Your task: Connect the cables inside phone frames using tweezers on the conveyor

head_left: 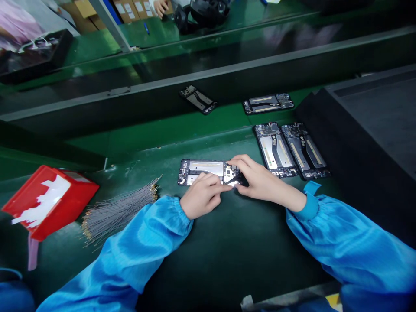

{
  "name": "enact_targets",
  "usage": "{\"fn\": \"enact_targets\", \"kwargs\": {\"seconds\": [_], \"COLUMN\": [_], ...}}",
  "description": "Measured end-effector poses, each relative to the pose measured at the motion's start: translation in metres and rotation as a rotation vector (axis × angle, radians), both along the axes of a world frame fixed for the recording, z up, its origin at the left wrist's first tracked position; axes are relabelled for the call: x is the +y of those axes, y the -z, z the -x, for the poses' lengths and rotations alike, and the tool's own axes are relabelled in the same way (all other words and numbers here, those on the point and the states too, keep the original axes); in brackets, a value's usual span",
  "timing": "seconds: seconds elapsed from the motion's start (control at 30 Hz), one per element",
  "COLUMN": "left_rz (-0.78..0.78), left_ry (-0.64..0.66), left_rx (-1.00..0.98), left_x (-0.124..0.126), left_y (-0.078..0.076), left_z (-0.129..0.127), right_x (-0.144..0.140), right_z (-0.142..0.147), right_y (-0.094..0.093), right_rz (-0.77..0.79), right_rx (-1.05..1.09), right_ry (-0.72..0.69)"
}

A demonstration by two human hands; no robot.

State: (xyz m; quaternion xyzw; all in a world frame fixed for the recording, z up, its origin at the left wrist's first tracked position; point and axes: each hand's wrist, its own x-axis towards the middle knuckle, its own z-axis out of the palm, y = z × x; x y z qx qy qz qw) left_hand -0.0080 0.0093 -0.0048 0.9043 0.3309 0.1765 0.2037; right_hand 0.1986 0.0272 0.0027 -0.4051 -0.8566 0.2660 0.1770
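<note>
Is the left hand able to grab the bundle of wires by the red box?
Probably yes. The wires lie just beside the left hand, with only bare green table between them.

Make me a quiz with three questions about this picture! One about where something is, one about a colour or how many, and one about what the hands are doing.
1. Where is the bundle of thin wires?
A. right of the phone frames
B. between the red box and the left hand
C. inside the red box

2. How many opened phone frames lie side by side just right of the right hand?
A. two
B. five
C. none

3. What are both hands doing?
A. resting in the lap
B. touching the phone frame on the green bench
C. lifting the red box

Answers:
1 B, the wires lie left of the left sleeve, beside the box.
2 A, a pair sits there.
3 B, fingers press on its right end.
</note>
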Motion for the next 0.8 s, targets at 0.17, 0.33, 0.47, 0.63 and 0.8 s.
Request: {"fn": "enact_targets", "kwargs": {"seconds": [0.17, 0.33, 0.47, 0.63, 0.8], "left_rz": [-0.011, -0.006, -0.029, -0.038, -0.046], "left_ry": [0.027, 0.021, 0.027, 0.027, 0.041], "left_rx": [-0.005, -0.012, -0.001, -0.005, 0.003], "left_x": [-0.0047, -0.0045, -0.0046, -0.0050, -0.0043], "left_y": [0.0027, 0.0026, 0.0012, 0.0014, 0.0018], "left_z": [0.0009, 0.0006, 0.0001, -0.0001, -0.0005], "right_x": [0.0008, 0.0018, 0.0022, 0.0027, 0.0033], "right_z": [-0.0002, -0.0005, 0.0005, 0.0046, 0.0080], "right_y": [-0.0044, -0.0079, -0.0079, -0.0083, -0.0092], "right_rz": [0.044, 0.074, 0.073, 0.069, 0.063], "right_rx": [-0.007, -0.033, -0.046, -0.084, -0.102], "right_ry": [0.004, -0.001, 0.010, 0.013, 0.021]}}
